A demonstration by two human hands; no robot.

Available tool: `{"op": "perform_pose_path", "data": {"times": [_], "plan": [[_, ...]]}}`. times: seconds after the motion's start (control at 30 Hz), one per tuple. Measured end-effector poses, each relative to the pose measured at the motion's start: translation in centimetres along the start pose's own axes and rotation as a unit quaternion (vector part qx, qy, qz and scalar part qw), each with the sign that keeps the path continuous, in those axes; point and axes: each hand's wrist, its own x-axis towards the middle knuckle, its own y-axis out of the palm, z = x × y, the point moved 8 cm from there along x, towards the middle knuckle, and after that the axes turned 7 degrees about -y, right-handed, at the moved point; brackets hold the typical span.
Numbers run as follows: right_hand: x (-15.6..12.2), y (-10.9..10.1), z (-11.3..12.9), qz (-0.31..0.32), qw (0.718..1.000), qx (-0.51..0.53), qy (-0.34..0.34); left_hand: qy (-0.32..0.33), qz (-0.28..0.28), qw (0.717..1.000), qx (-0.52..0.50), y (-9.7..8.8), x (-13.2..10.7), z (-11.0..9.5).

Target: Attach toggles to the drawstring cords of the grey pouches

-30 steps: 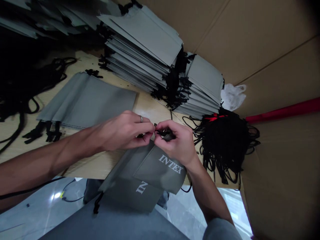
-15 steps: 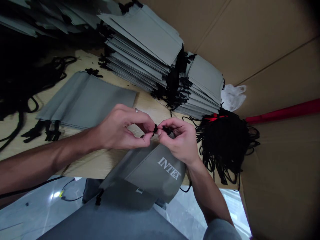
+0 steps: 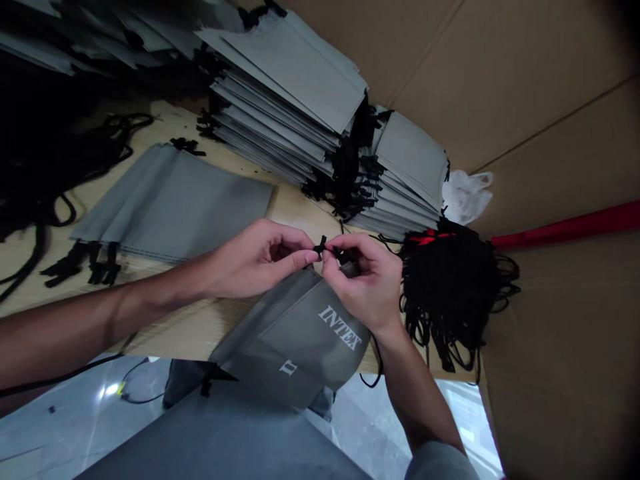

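A grey fabric bag (image 3: pixel 310 327) printed with white INTEX lettering hangs over the table's front edge. At its top corner my left hand (image 3: pixel 270 257) pinches a black cord (image 3: pixel 321 249) between thumb and forefinger. My right hand (image 3: pixel 365 277) closes on the same cord from the other side, its fingertips almost meeting those of the left. The cord seems knotted or looped there, but the fingers partly hide it. Left of my hands, a few flat grey bags (image 3: pixel 185 200) with black cord ends lie on the table.
Tall stacks of grey bags (image 3: pixel 300 73) and a smaller stack (image 3: pixel 413 153) stand at the back. A bundle of black cords (image 3: pixel 450 293) lies at the right, near a white plastic bag (image 3: pixel 466 197). More black cords (image 3: pixel 115 137) spread at the left. Brown cardboard (image 3: pixel 555 300) walls the right side.
Both hands have shifted slightly right, and my left fingers have closed in tighter around the cord. The hanging bag has swung a little, showing more of its lower lettering.
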Motion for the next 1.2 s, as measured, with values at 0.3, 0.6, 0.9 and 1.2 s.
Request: {"op": "perform_pose_path", "data": {"times": [0.3, 0.6, 0.9, 1.2], "plan": [[0.2, 0.3, 0.4, 0.046, 0.999, 0.010, -0.005, 0.020, -0.021, 1.000, 0.011, -0.7, 0.1, 0.3], [0.2, 0.4, 0.8, 0.069, 0.997, 0.015, -0.031, 0.038, -0.026, 0.999, 0.004, -1.0, 0.0, -0.1], [0.1, 0.3, 1.0, 0.044, 0.997, -0.015, -0.055, -0.009, 0.026, 0.999, -0.032, 0.0, 0.5, 0.7], [1.1, -0.6, 0.4, 0.079, 0.997, 0.006, -0.020, -0.013, 0.069, 0.995, 0.070, 0.5, 0.0, 0.1]]}}
